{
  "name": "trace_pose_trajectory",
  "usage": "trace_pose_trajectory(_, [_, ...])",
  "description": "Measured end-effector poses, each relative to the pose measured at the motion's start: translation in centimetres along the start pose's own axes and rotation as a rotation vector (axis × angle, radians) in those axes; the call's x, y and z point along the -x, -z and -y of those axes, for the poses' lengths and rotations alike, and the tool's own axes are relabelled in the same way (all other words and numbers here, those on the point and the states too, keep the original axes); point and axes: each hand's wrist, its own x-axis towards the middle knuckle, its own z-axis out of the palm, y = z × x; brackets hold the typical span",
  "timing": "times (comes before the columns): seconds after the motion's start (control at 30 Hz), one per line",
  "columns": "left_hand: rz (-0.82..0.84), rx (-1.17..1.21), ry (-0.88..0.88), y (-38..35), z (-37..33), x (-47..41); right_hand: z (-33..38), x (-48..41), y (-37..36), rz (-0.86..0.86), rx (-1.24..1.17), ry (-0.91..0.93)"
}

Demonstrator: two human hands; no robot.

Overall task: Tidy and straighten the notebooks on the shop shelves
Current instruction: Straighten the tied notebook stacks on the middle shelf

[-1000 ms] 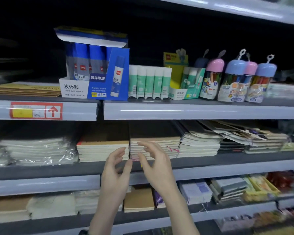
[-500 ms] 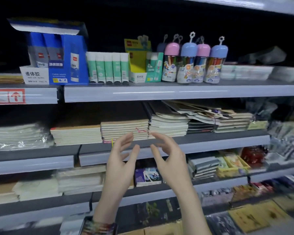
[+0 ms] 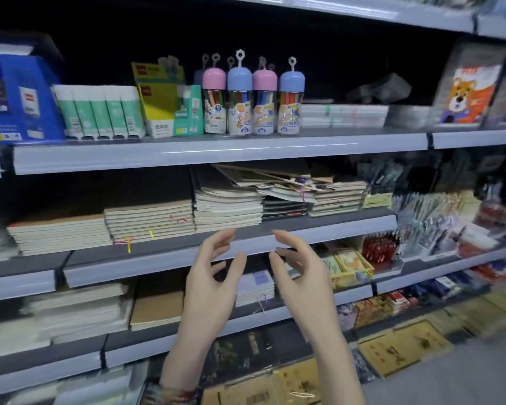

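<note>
On the middle shelf (image 3: 173, 248), seen from the head camera, notebooks (image 3: 149, 220) are stacked flat, with page edges turned to the aisle and long sides laid along the shelf front. Further right, a skewed pile (image 3: 287, 185) is topped by tilted covers. Before the shelf lip, the left hand (image 3: 214, 276) and right hand (image 3: 300, 270) are held palms facing, fingers loosely curved and spread, nothing gripped.

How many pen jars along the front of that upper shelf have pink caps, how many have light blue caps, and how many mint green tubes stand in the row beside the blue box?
Pink-capped pen jars: 2
Light blue-capped pen jars: 2
Mint green tubes: 5
Total: 9
</note>
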Motion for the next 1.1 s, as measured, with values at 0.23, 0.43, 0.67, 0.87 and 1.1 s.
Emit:
trace_pose_trajectory(0.23, [0.051,-0.039,-0.055,-2.9,0.0,-2.2,-1.7,-1.7,2.7,-0.105,-0.001,-0.009])
trace_pose_trajectory(0.43, [0.077,-0.089,-0.123,-5.7,1.1,-6.6,-3.3,-5.0,4.1,-0.184,0.075,0.005])
trace_pose_trajectory(0.67, [0.091,-0.142,-0.176,-7.3,2.1,-13.5,-4.7,-11.1,2.9,-0.235,0.168,0.041])
trace_pose_trajectory(0.87, [0.003,-0.272,-0.181,-7.8,3.6,-18.2,-6.2,-15.4,1.4,-0.196,0.187,0.004])
trace_pose_trajectory(1.1, [-0.098,-0.474,0.01,-8.1,4.7,-21.5,-7.3,-19.7,0.5,-0.208,0.218,0.01])
